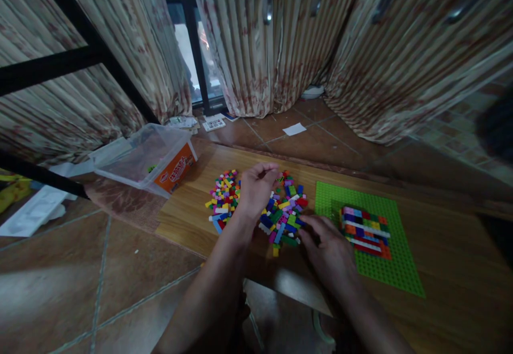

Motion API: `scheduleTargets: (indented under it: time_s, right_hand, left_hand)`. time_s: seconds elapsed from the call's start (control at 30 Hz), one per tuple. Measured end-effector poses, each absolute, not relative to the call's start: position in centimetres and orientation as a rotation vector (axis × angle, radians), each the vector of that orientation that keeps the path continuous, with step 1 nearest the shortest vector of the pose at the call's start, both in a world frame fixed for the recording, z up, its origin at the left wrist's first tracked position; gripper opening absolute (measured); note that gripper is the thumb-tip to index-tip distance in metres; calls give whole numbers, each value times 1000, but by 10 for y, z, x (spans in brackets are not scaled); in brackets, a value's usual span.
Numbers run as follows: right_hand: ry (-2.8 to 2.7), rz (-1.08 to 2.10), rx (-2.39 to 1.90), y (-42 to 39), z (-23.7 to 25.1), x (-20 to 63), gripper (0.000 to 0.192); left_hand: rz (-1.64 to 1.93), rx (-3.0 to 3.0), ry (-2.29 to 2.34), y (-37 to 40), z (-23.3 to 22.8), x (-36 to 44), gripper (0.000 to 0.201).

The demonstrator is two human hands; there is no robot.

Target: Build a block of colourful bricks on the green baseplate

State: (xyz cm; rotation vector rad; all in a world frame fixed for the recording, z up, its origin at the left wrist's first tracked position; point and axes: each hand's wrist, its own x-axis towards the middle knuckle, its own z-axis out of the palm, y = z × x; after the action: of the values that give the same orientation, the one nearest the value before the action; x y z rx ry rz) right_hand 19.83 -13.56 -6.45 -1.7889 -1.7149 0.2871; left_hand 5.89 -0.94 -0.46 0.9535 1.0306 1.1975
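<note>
My left hand [258, 187] is over the middle of a heap of loose toy bricks [282, 216], thumb and fingertips pressed together. Whatever lies between those fingertips is too small to make out. At the heap's right edge, my right hand [328, 242] has its thumb and forefinger apart, the fingertips close to a dark blue brick [298, 221]. Right of that hand lies a green studded baseplate [401, 252]. On it sits a block of joined bricks [365, 231] in rows of many colours, with long white bricks among them. My left hand and forearm hide part of the heap.
The bricks and baseplate lie on a low wooden table [184, 215]. A clear plastic bin [124, 170] with an orange label stands at its left end. Striped curtains [248, 49] hang behind. Papers [294, 129] lie on the tiled floor. A black metal frame [94, 55] rises at left.
</note>
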Motion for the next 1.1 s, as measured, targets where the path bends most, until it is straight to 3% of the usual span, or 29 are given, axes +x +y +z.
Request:
scheduleTargets:
  time_s: [0.63,1.1]
  right_hand:
    - [-1628,441,-1806,-125,-66,194,28]
    - [-1464,511,-1558,-127,-58,190,17]
  left_hand:
    - [1183,932,1059,-7,-4,52,17]
    - [1121,1027,1116,-9,-4,58,24]
